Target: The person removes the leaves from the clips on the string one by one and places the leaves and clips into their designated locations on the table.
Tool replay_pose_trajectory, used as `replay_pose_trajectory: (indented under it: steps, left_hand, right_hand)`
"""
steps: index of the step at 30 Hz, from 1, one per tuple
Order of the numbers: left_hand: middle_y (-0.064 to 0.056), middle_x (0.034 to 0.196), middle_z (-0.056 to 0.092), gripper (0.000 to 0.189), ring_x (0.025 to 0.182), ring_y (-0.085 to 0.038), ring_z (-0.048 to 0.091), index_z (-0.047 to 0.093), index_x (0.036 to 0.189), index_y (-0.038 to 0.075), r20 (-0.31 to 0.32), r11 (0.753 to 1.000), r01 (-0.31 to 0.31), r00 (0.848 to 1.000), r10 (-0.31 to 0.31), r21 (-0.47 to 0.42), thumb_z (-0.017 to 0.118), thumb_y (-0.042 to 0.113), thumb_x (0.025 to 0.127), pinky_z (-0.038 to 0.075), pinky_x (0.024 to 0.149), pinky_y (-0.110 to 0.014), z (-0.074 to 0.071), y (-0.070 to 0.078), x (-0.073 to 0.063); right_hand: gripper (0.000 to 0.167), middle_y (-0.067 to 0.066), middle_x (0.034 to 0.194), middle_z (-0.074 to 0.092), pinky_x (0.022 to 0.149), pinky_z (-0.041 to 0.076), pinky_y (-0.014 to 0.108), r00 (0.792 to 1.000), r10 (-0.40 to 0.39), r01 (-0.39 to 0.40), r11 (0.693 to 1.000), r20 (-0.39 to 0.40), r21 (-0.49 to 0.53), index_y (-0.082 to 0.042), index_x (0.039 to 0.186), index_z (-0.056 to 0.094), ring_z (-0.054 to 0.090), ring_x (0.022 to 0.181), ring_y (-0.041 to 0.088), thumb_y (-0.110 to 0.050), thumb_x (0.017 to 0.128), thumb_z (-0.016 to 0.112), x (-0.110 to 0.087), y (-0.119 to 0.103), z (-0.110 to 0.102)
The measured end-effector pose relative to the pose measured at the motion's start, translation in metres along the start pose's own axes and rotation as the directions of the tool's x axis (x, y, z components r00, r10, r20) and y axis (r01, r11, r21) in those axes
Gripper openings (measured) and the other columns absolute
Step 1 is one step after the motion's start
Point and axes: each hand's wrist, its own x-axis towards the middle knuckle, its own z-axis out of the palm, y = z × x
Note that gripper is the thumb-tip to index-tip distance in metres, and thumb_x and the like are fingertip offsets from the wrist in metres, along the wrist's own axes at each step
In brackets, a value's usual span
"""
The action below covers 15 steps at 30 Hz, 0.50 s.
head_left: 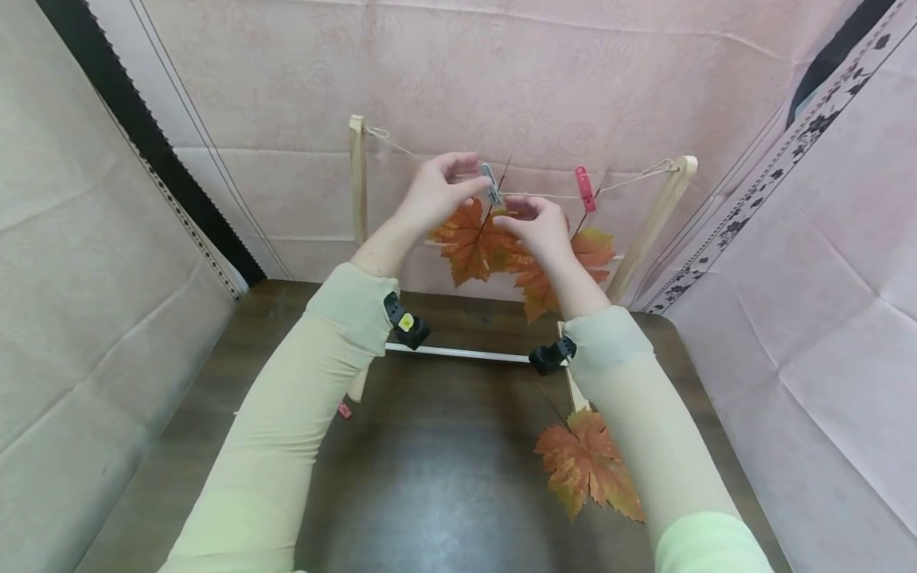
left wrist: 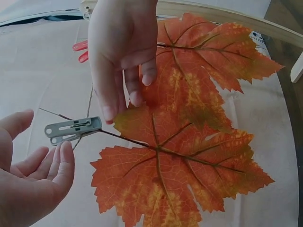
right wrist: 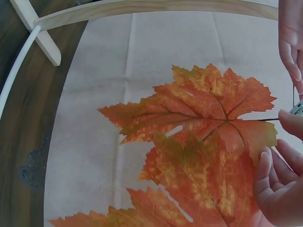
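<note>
A grey-blue clothespin [left wrist: 73, 128] clips the stem of an orange maple leaf [left wrist: 165, 165] to a string. My left hand [head_left: 446, 191] is beside this clothespin, its thumb spread away from it and its fingertips right at its lower edge. On the other side, my right hand [head_left: 539, 229] has loosely bent fingers next to the leaf's upper lobe, with a fingertip close to the clothespin's jaw end. A second maple leaf [head_left: 593, 248] hangs from a red clothespin [head_left: 585, 189] farther right, partly hidden behind my right hand.
The string [head_left: 623, 185] runs between two wooden posts [head_left: 358, 179]. A white rod [head_left: 466, 352] joins the frame's feet low down. Another maple leaf [head_left: 589, 461] lies on the dark table [head_left: 430, 477] by my right forearm. A small red clothespin [head_left: 345, 410] lies beside my left sleeve.
</note>
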Motion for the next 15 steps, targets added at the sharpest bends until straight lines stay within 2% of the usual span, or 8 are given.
replay_pose_trajectory:
  steps: [4,11,13,15]
  left_hand:
    - [-0.006,0.133,0.054,0.051,0.114,-0.015,0.056,0.045,0.137,0.010,0.003,1.000,0.002,1.000,-0.002,0.028,0.062,0.021,0.091,0.052,0.090,-0.024,0.003,-0.001,0.001]
    - [-0.010,0.119,0.061,0.038,0.104,-0.018,0.060,0.054,0.126,0.006,-0.040,0.997,-0.030,0.999,0.033,0.071,0.062,0.014,0.090,0.054,0.084,-0.023,0.009,-0.001,0.002]
    - [-0.010,0.118,0.062,0.036,0.103,-0.018,0.060,0.055,0.125,0.006,-0.042,0.996,-0.036,0.998,0.040,0.081,0.062,0.015,0.090,0.054,0.084,-0.023,0.010,-0.002,0.002]
    - [-0.010,0.117,0.062,0.036,0.103,-0.017,0.060,0.056,0.124,0.006,-0.041,0.994,-0.044,0.998,0.048,0.095,0.062,0.016,0.090,0.054,0.085,-0.023,0.009,-0.002,0.001]
  right_hand:
    - [0.041,0.003,0.128,0.059,0.085,0.055,0.034,1.000,0.020,-0.020,1.000,0.010,-0.020,-0.014,0.124,0.061,0.059,0.110,0.018,-0.026,0.085,0.068,0.003,0.000,0.004]
    - [0.034,0.012,0.118,0.066,0.069,0.052,0.022,0.998,-0.054,0.055,0.998,0.028,-0.039,-0.005,0.116,0.066,0.062,0.100,0.019,-0.020,0.086,0.069,0.006,0.000,0.012]
    - [0.033,0.012,0.117,0.066,0.068,0.052,0.021,0.998,-0.060,0.061,0.998,0.030,-0.035,-0.004,0.114,0.067,0.062,0.098,0.018,-0.021,0.086,0.068,0.007,0.000,0.013]
    - [0.031,0.012,0.117,0.066,0.072,0.053,0.022,0.997,-0.065,0.066,0.997,0.028,-0.030,-0.004,0.112,0.068,0.062,0.097,0.018,-0.021,0.086,0.067,0.008,0.001,0.015]
